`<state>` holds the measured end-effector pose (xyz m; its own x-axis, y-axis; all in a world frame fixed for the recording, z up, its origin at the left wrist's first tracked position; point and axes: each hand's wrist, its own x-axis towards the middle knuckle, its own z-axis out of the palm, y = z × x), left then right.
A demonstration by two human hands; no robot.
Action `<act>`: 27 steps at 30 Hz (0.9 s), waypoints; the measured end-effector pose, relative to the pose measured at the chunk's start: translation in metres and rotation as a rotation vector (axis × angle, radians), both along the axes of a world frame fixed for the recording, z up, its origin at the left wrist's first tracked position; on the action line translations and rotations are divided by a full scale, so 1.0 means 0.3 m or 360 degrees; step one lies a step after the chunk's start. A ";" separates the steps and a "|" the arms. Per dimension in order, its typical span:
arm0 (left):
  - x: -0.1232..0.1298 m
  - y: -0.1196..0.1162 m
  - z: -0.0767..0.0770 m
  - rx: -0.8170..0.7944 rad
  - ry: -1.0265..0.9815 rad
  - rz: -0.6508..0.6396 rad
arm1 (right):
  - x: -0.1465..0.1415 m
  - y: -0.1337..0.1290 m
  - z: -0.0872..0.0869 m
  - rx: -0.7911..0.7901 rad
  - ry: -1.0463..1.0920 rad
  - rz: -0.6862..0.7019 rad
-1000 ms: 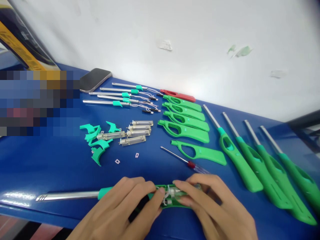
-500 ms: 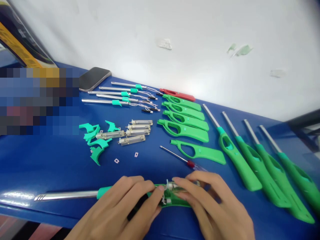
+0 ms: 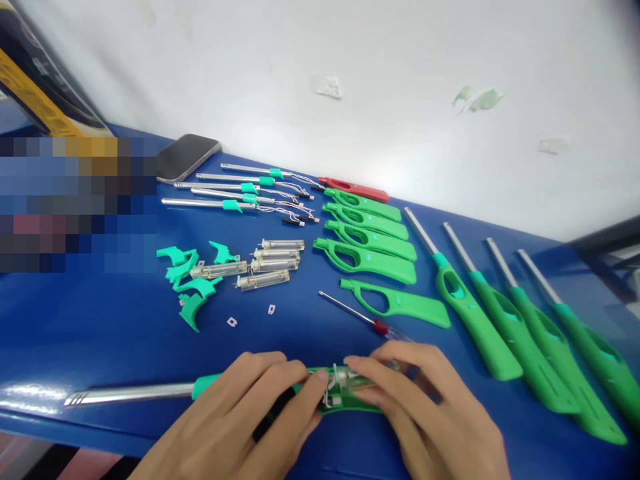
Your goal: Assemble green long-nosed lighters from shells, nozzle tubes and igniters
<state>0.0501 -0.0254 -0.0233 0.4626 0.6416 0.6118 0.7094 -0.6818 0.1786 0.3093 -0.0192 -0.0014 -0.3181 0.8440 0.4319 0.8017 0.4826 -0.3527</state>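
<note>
A green lighter half-shell [image 3: 350, 402] with a long metal tube [image 3: 131, 393] lies at the table's front edge. My left hand [image 3: 255, 407] grips it over its middle, the thumb and fingertips pressed near white wires inside. My right hand [image 3: 425, 400] is closed on a clear gas tank [image 3: 353, 380] at the shell's right part. The tank sits over the shell; whether it is fully seated I cannot tell. My fingers hide much of the shell's inside. Just behind the right hand lies a screwdriver [image 3: 379, 327] with a red and clear handle.
Several green shells [image 3: 410, 308] and a red one [image 3: 355, 189] lie behind. Assembled lighters [image 3: 480, 327] lie at the right. Metal tubes with wires [image 3: 207, 204], clear tanks [image 3: 265, 280], teal triggers [image 3: 193, 310] and a phone [image 3: 187, 157] lie left on the blue table [image 3: 100, 320].
The clear tank's white-tipped end has tilted or shifted slightly down into the shell under my right fingers. Both hands stay nearly in place.
</note>
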 end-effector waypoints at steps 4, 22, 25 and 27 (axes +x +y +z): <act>0.008 0.008 -0.005 -0.0017 -0.0051 0.0002 | 0.025 0.011 0.012 0.0001 -0.0027 0.0141; -0.009 -0.005 -0.005 -0.0077 -0.0002 -0.0084 | 0.051 0.024 -0.010 -0.0027 -0.0150 0.0204; -0.009 -0.004 -0.017 -0.0108 -0.0013 -0.0089 | 0.043 0.024 -0.023 -0.0001 -0.0171 0.0153; -0.005 -0.002 -0.022 -0.0110 -0.0044 -0.0072 | 0.032 0.020 -0.028 0.0005 -0.0136 0.0116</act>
